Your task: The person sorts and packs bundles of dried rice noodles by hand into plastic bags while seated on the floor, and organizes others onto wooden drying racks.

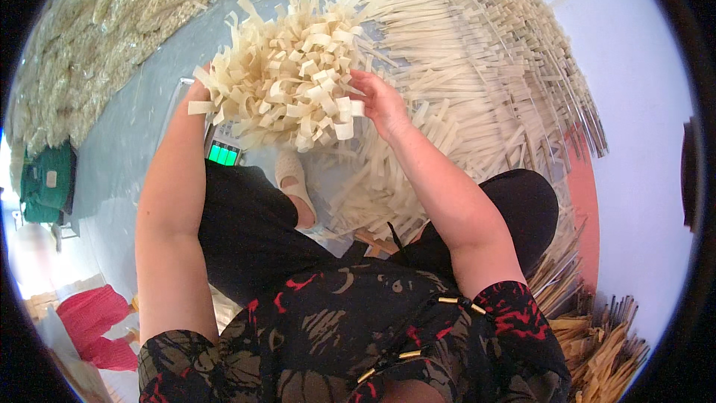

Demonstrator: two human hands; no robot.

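Note:
Between my two hands is a large bundle of cream-coloured flat dried strips (291, 75), their curled ends facing up and outward. My left hand (199, 89) grips its left side, with the fingers mostly hidden behind the strips. On the right side, my right hand (380, 104) presses against the bundle with bent fingers, some of them covered by strip ends. Below the bundle sits a digital scale (224, 151) with a lit green display, partly covered by the strips and my left forearm.
Long rows of pale strips (440, 52) cover the floor at the right, among thin rods (593, 127). Clear bags of strips (112, 37) are piled at the far left. A green bag (48, 183), red cloth (97, 321) and brown sticks (604, 343) lie nearer.

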